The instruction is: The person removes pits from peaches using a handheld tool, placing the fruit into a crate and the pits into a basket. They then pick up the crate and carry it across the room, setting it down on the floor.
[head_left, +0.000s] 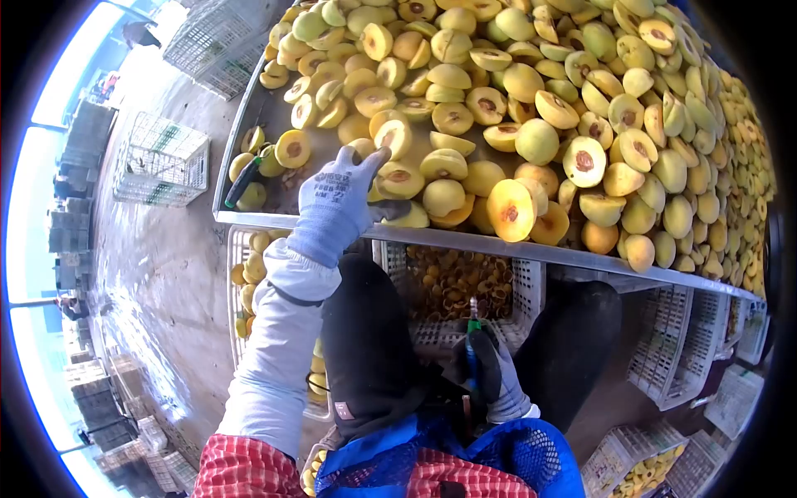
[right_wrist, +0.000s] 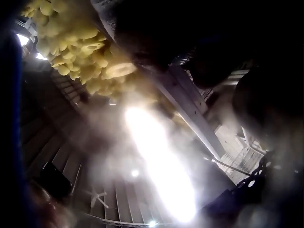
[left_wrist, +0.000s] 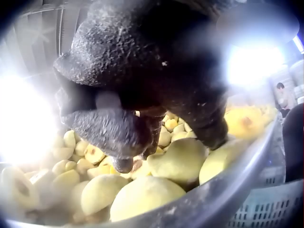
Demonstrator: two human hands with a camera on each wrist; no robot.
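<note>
My left hand (head_left: 336, 195), in a pale grey glove with dark fingertips, reaches over the near left edge of the metal-rimmed table (head_left: 465, 241). Its fingers are spread among halved yellow peaches, the fingertips right at one peach half (head_left: 393, 138). In the left wrist view the dark gloved fingers (left_wrist: 185, 90) point down at peach halves (left_wrist: 178, 159). Low between the knees, my gloved right hand (head_left: 502, 378) grips a slim tool (head_left: 473, 332) with a green and blue handle, its metal tip pointing up. The right wrist view is mostly dark and glare, hiding the grip.
A second tool with a green and black handle (head_left: 246, 176) lies on the table's left side. Under the table, one crate (head_left: 529, 290) contains brownish scraps; another (head_left: 235, 274) contains peach pieces. White crates (head_left: 162, 158) stand on the floor at left, more (head_left: 677, 340) at right.
</note>
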